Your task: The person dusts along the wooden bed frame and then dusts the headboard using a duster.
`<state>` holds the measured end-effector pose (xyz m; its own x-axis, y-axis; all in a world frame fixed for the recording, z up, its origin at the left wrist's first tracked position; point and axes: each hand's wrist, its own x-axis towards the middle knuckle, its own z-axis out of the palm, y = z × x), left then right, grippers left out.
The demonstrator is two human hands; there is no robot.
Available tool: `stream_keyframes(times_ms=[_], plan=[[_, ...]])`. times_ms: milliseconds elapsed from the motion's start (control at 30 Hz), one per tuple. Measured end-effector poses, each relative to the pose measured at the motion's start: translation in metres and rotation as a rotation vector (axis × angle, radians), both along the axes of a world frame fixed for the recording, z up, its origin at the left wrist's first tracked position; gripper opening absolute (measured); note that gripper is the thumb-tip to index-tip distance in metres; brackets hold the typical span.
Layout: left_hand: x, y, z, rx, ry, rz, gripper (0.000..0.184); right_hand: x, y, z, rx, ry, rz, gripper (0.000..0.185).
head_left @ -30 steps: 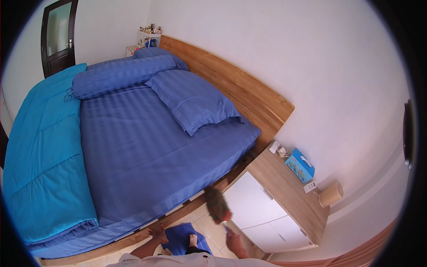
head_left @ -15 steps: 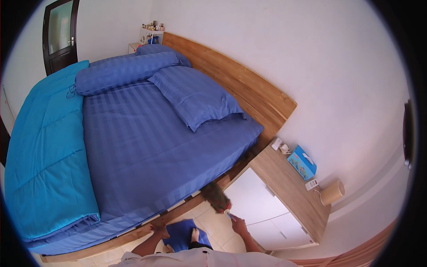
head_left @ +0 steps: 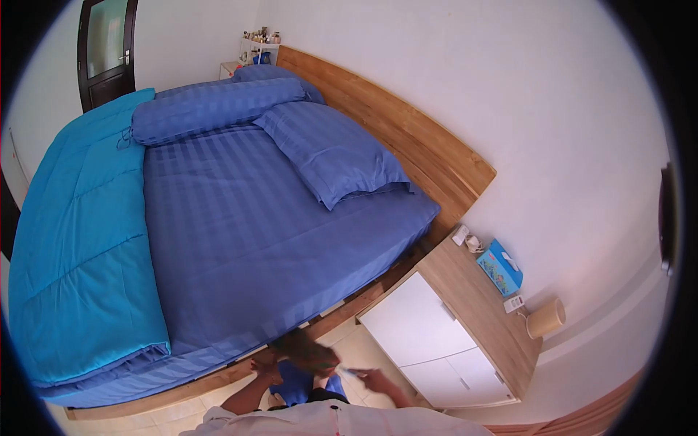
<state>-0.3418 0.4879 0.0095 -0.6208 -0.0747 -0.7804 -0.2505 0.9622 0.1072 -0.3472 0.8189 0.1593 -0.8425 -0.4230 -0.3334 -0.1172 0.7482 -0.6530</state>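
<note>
My right hand (head_left: 374, 383), blurred by motion, is closed around the thin handle of a feather duster. The duster's dark bushy head (head_left: 311, 353) points left, in front of the wooden bed frame (head_left: 360, 299); whether it touches the wood I cannot tell. Low beside the frame, my left hand (head_left: 266, 369) has its fingers spread and holds nothing. Above both hands lies the mattress in a blue striped sheet (head_left: 247, 240). My feet are on a blue mat (head_left: 292, 384), partly hidden by the duster and my clothes.
A white-fronted cabinet (head_left: 418, 320) stands to the right, with a tissue box (head_left: 500, 270) and a tan lamp (head_left: 545, 318) on top. A turquoise quilt (head_left: 83, 261) covers the bed's left side. Blue pillows (head_left: 334, 152) lie by the wooden headboard (head_left: 392, 120).
My right hand has swung the duster left and slightly down, away from the cabinet front and along the bed frame. My left hand has stayed about in place. The camera view has shifted slightly.
</note>
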Motion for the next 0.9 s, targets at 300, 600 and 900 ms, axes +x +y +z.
stream_keyframes(times_ms=[300, 600, 900], plan=[[0.0, -0.003, 0.0, -0.006, -0.004, -0.015, 0.117, -0.087, 0.058, -0.012, 0.311, 0.406, -0.414, 0.04], [0.001, -0.003, -0.002, 0.008, -0.012, -0.009, 0.117, 0.04, -0.068, 0.016, 0.08, 0.014, -0.183, 0.043], [0.001, -0.003, -0.005, 0.0, -0.011, -0.015, 0.118, -0.048, 0.051, 0.035, 0.217, 0.251, -0.356, 0.037]])
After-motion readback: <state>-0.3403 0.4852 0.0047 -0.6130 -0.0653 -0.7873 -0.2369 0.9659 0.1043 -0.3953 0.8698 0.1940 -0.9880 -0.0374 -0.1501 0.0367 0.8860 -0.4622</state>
